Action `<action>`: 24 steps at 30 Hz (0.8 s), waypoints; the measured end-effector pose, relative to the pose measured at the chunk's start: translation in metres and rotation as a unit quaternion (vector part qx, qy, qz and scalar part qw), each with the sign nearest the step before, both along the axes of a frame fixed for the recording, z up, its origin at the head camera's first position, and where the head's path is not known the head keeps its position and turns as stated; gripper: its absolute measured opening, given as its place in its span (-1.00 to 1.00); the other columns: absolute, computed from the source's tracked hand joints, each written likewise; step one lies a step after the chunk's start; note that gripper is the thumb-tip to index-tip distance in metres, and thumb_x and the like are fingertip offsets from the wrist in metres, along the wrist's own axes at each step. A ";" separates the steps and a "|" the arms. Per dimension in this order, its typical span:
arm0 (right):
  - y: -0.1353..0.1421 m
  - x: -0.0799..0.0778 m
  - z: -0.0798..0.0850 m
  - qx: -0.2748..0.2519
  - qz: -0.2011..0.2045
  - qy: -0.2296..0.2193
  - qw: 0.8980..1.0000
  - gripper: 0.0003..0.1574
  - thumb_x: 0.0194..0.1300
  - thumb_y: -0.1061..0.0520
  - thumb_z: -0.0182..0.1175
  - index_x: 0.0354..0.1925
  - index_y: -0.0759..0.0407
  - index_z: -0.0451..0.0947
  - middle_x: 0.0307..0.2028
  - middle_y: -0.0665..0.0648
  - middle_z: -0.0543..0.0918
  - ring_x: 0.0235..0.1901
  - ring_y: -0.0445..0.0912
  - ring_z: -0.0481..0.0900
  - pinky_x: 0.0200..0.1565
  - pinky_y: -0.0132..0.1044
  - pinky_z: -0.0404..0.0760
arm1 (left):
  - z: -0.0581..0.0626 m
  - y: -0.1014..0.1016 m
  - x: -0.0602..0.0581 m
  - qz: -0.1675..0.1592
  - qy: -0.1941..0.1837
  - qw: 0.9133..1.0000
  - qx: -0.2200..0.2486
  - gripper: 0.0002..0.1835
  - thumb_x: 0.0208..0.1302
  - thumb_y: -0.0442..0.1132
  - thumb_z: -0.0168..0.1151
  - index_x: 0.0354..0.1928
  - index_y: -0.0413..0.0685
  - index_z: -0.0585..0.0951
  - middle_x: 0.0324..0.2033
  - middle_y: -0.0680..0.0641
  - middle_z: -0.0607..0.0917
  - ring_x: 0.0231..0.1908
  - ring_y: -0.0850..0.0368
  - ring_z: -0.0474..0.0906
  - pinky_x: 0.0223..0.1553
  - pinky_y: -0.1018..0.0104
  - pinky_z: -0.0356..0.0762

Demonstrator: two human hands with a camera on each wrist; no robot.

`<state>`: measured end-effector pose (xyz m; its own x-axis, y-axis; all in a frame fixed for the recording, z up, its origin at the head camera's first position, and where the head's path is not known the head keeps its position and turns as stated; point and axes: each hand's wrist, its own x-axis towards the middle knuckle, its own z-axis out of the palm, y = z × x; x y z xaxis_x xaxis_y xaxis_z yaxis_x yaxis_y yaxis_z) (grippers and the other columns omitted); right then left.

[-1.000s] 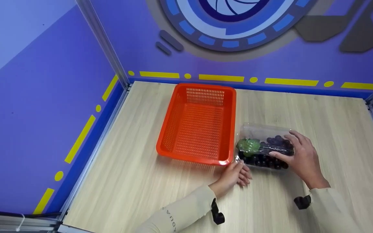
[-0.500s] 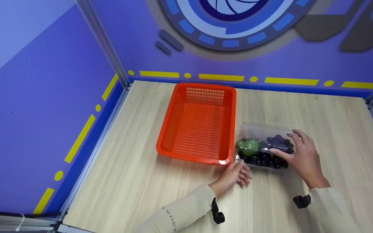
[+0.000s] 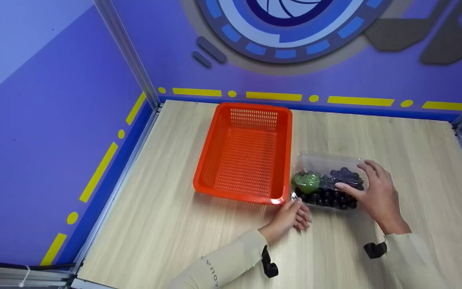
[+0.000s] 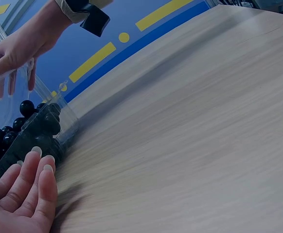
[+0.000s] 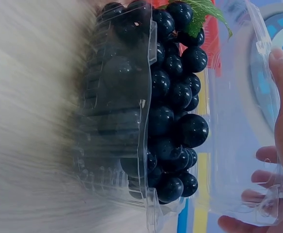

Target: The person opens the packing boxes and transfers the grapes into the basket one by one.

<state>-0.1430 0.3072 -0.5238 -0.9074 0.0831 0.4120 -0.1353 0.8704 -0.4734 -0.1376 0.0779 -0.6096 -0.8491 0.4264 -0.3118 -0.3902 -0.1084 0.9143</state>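
A clear plastic clamshell box (image 3: 327, 160) lies on the table, tilted lid and all, right of the basket. It holds a bunch of dark grapes (image 3: 329, 197) with a green leaf (image 3: 307, 182) at the left end. My right hand (image 3: 379, 196) grips the box's lid (image 5: 234, 121) between thumb and fingers; the right wrist view shows the lid raised off the grapes. At the box's near left corner is my left hand (image 3: 289, 216), its fingers (image 4: 44, 189) loosely extended close to the box wall. Whether its thumb pinches that corner is hidden.
A red-orange plastic basket (image 3: 203, 168) with slotted walls stands just left of the grape box, close to my left hand. Printed blue-purple panels (image 3: 359, 76) wall off the back and left of the wooden table (image 3: 146, 224).
My right hand has shifted very slightly, and the lid with it. The left hand, the basket and the lower part of the box look unmoved.
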 end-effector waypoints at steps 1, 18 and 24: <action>0.000 0.000 0.000 -0.001 0.001 0.006 1.000 -0.05 -0.15 -0.16 0.54 0.12 0.28 0.46 0.23 0.37 0.42 0.20 0.34 0.36 0.00 0.34 0.42 | 0.000 0.000 0.000 0.001 -0.002 1.000 0.001 -0.57 0.53 -0.02 -0.20 -0.20 -0.24 0.52 -0.45 -0.26 0.70 -0.63 0.20 0.55 -0.62 0.39 0.51; 0.008 -0.001 0.002 -0.056 0.005 0.072 0.996 -0.21 -0.06 0.11 0.52 0.14 0.31 0.49 0.20 0.28 0.52 0.21 0.21 0.45 0.28 -0.12 0.39 | 0.003 0.000 0.001 0.002 -0.004 1.000 -0.003 -0.56 0.53 -0.01 -0.20 -0.18 -0.26 0.51 -0.46 -0.25 0.69 -0.63 0.21 0.54 -0.62 0.42 0.48; 0.013 -0.002 0.000 -0.115 0.003 0.072 0.991 -0.28 0.02 0.20 0.47 0.18 0.23 0.49 0.22 0.19 0.53 0.16 -0.38 0.43 0.02 -0.87 0.19 | 0.003 0.000 0.000 0.003 -0.006 1.000 -0.004 -0.56 0.53 -0.01 -0.20 -0.18 -0.25 0.52 -0.48 -0.20 0.68 -0.63 0.21 0.54 -0.62 0.42 0.49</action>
<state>-0.1449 0.3207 -0.5238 -0.8410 0.1851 0.5084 -0.2205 0.7408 -0.6345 -0.1372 0.0775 -0.6071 -0.8473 0.4193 -0.3259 -0.4011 -0.1030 0.9102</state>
